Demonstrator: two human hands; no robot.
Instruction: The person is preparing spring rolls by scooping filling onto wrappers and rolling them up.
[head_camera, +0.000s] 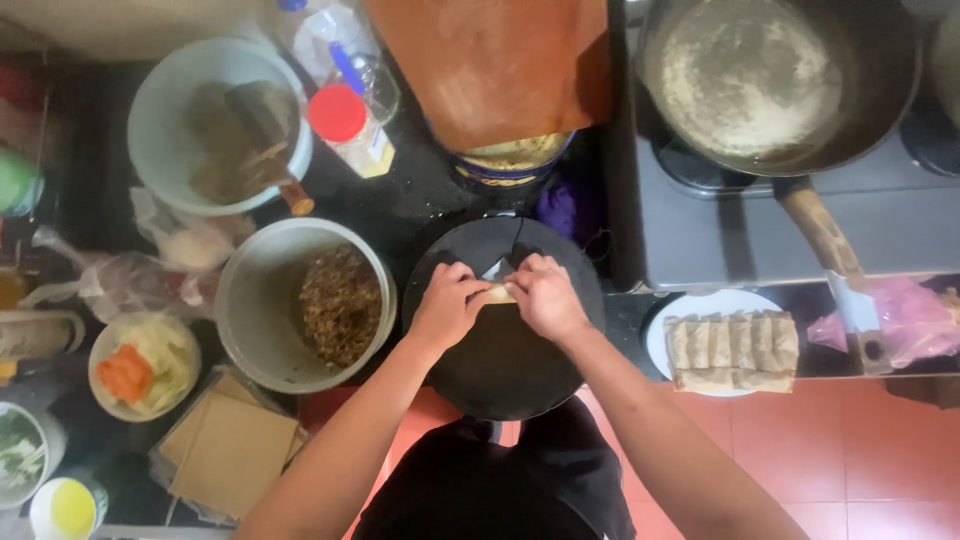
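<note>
1. At frame centre, left hand (447, 305) and right hand (545, 295) have fingers clamped on a pale wrapper roll (499, 294) over a black round plate (500, 365).
2. Dark cluttered desk (420, 195); filling bowl (262, 300) left, finished rolls (733, 350) right.
3. Orange tiled floor (860, 460) at lower right.

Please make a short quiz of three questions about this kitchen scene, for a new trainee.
1. True or false: both hands rest on the pale roll on the round black plate.
2. Which container holds the brown minced filling? A) the grey bowl beside the black plate B) the pan on the stove C) the white plate on the right
3. What lies in a row on the white plate?

Key
1. True: the left hand and the right hand press on the pale roll over the black plate.
2. A: the grey bowl; the pan holds a pale crepe.
3. Finished rolls on the white plate.
</note>
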